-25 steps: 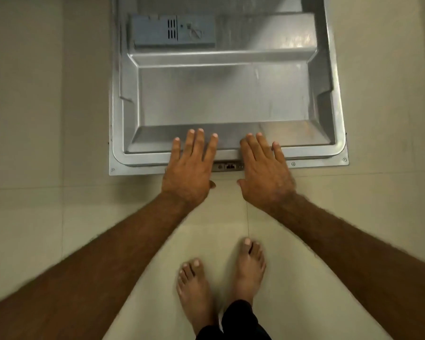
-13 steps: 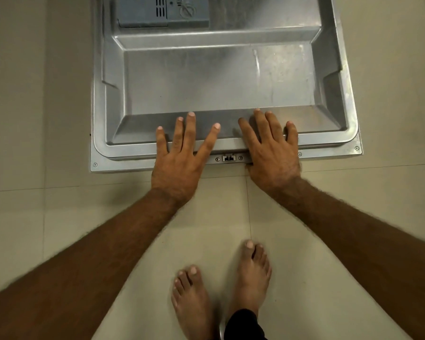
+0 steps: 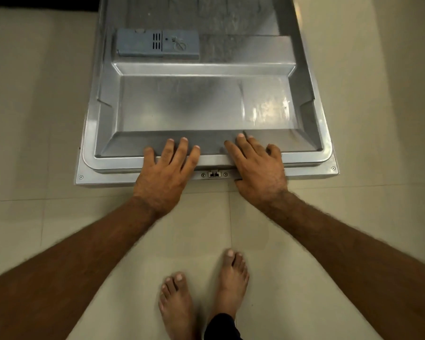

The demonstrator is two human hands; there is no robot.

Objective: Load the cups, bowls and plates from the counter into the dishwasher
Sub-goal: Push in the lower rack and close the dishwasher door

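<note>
The dishwasher door (image 3: 206, 106) lies fully open and flat, its steel inner face turned up, seen from directly above. Both hands rest palm down on its near edge. The left hand (image 3: 166, 171) lies left of the centre latch (image 3: 214, 174), fingers spread flat over the raised rim and onto the sloped inner panel; its grip is apart and closes on nothing. The right hand (image 3: 258, 169) lies right of the latch, fingers (image 3: 243, 146) stretched over the same rim, its thumb tucked down at the door's front edge. Its grip is likewise spread, flat against the metal rather than clamped. The two hands sit near each other with the latch showing between them.

Toward the door's far left sits the grey-blue detergent dispenser (image 3: 157, 44), with a slotted vent and a round cap. A bright reflection shows on the flat panel toward the right side.

The floor (image 3: 35, 119) is pale tile. Two bare feet (image 3: 204, 295) stand on it near the door's front edge, the right one a little further forward. No cups, bowls or plates are in view.
</note>
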